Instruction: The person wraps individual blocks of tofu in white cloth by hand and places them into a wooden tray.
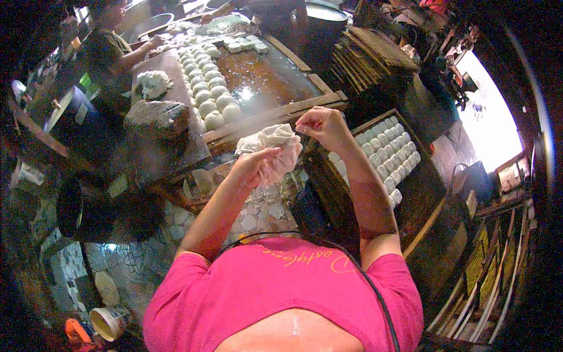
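My left hand (259, 165) grips a bunched, damp-looking white cloth (279, 136) from below, with the thumb across its near side. Whether the cloth wraps something is hidden in its folds. Just right of it, my right hand (324, 125) is raised with fingers curled and thumb close to the fingertips. Its fingertips are by the cloth's right edge; I cannot tell whether they pinch it. Beyond my hands, rows of rounded white lumps (215, 92) sit along the left side of a wet, wood-framed table (268, 77).
A wooden tray (422, 185) at right carries rows of small white blocks (387, 149). At left, a large stone (156, 116) and a crumpled white cloth (154, 83) rest on a board (193, 141). Slatted boards (378, 53) are stacked behind. A co-worker's arm (138, 53) reaches over the table.
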### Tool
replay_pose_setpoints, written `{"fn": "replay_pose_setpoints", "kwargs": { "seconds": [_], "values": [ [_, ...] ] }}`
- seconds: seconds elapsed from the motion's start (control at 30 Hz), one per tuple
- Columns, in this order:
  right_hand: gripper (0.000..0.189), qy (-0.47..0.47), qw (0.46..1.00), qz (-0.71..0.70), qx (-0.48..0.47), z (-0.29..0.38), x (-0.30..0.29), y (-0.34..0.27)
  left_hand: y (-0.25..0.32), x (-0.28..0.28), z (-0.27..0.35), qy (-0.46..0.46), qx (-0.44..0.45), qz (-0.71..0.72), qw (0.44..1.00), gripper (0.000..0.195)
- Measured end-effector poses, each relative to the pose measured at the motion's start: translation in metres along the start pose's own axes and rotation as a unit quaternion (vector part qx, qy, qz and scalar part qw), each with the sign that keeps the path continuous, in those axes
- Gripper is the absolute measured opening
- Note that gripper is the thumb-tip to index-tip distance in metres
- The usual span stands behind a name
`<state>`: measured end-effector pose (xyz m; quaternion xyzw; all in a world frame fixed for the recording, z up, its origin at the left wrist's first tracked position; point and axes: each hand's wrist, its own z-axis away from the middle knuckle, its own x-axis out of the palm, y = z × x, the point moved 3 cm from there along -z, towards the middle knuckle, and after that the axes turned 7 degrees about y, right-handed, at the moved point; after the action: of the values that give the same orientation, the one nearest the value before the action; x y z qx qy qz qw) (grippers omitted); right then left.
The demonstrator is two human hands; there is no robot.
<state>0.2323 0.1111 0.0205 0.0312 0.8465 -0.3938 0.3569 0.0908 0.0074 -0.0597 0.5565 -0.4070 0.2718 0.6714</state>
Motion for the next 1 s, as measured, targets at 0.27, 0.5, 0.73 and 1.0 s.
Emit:
{"fn": "replay_pose_setpoints", "kwargs": {
  "seconds": [0.27, 0.5, 0.73, 1.0],
  "values": [
    [0.006, -0.060, 0.998, -0.020, -0.029, -0.014, 0.007, -0.018, -0.023, -0.011, -0.011, 0.050, -0.039, -0.002, 0.998, 0.045],
    [0.005, -0.063, 0.997, -0.049, -0.003, -0.010, 0.002, 0.001, -0.010, 0.008, -0.004, 0.047, 0.009, -0.075, 0.996, 0.041],
    [0.012, -0.100, 0.981, 0.081, -0.147, 0.002, 0.018, -0.002, -0.021, -0.008, -0.013, -0.019, -0.194, 0.209, 0.958, 0.041],
    [0.018, -0.141, 0.962, -0.225, -0.066, -0.014, 0.036, -0.041, -0.011, 0.002, -0.015, 0.053, 0.120, -0.131, 0.983, 0.045]
  ]
}}
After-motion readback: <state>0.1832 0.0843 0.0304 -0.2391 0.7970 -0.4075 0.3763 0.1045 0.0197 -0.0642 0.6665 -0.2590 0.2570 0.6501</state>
